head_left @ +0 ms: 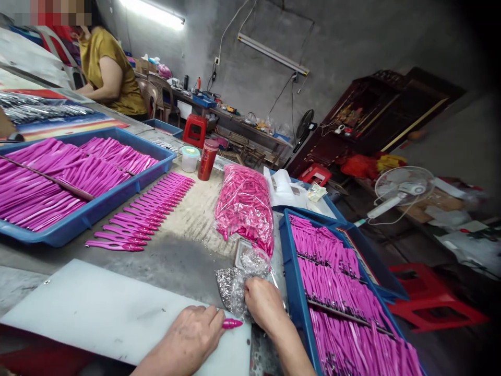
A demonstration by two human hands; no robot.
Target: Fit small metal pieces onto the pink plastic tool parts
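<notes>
My left hand rests on the white board, its fingers closed around a magenta pen-shaped piece. The pointed end sticks out toward the right; the rest is hidden under the hand. My right hand is at a clear plastic bag with small silvery metal parts beside it. Its fingers are curled together, and what they pinch, if anything, is hidden. Just beyond is a small container partly covered by plastic. Magenta pieces like the held one lie in a slanting row.
Blue trays of magenta pieces stand at left and right. A clear bag of pink parts, a red bottle and a lidded tub are farther back. Another person sits at far left. A white fan stands right.
</notes>
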